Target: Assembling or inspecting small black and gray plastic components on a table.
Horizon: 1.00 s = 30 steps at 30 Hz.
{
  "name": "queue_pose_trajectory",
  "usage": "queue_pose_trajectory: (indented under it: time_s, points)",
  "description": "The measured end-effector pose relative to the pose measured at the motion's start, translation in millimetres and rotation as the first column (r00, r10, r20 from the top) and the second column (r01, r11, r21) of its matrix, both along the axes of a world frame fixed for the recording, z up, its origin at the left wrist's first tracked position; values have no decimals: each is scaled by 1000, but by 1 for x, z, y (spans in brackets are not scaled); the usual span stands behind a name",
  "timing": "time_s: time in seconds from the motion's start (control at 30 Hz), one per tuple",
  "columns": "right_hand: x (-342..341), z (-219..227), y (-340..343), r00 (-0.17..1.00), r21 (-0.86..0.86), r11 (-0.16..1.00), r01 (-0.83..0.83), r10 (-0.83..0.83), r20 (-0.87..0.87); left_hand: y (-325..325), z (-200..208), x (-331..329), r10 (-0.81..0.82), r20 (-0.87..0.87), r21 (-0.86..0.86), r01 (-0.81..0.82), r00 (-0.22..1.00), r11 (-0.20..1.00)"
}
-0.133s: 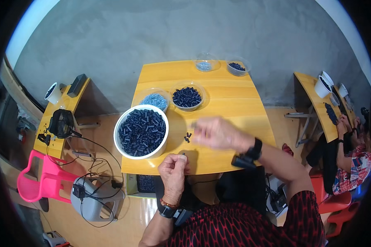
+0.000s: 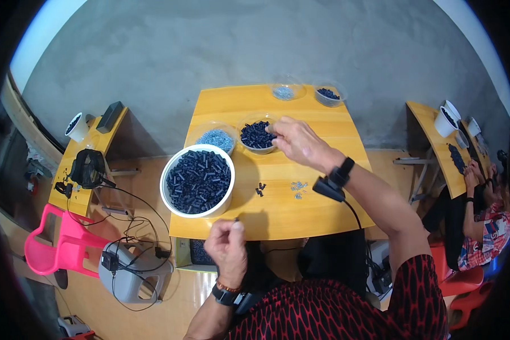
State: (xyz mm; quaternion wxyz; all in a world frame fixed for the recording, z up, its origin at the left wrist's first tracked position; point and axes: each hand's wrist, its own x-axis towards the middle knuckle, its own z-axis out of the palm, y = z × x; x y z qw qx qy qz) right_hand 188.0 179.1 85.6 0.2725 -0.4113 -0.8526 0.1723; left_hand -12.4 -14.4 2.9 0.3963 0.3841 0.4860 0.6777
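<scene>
Head view, white bucket (image 2: pixel 164 182): heaped with dark pieces (image 2: pixel 198 181).
Left hand (image 2: pixel 226 249): near, pinching small item (image 2: pixel 236 220), kind unclear.
Clear bowl (image 2: pixel 259 151): far, well stocked; much seemingly remaining.
Loose dark cluster (image 2: pixel 260 189): few, on counter (image 2: pixel 283 221).
Right hand (image 2: pixel 293 140): at bowl's right rim; pinch cannot be told.
Silvery pieces (image 2: pixel 298 187): small scatter, unused.

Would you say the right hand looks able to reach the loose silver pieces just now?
Probably yes: the right hand is at a clear bowl, and the silver pieces lie uncovered on the table, nothing in between.

Left hand (image 2: pixel 226 243) low, near torso; fingers (image 2: pixel 220 229) curled, thumb (image 2: pixel 238 229) against them. Left forearm (image 2: pixel 209 320) rises from lower edge. Right hand (image 2: pixel 300 143) farther forward, palm down, fingers bent; right forearm (image 2: pixel 374 201) slants up-left, elbow bent.
</scene>
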Motion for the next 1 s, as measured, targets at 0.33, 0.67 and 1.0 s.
queue_pose_trajectory:
  time_s: [0.33, 0.67, 1.0]
  points:
    - [-28, -2, 52, 948, -106, 994, -16, 49, 314, -30, -61, -102, 530, 269, -341, -435, 804, 834]
    - [-39, -19, 74, 940, -162, 987, -4, 59, 336, -13, -157, -141, 505, 405, -668, -130, 762, 732]
    - [-21, -16, 72, 995, -324, 945, 40, -67, -72, -20, -140, -124, 488, 393, -628, -161, 779, 762]
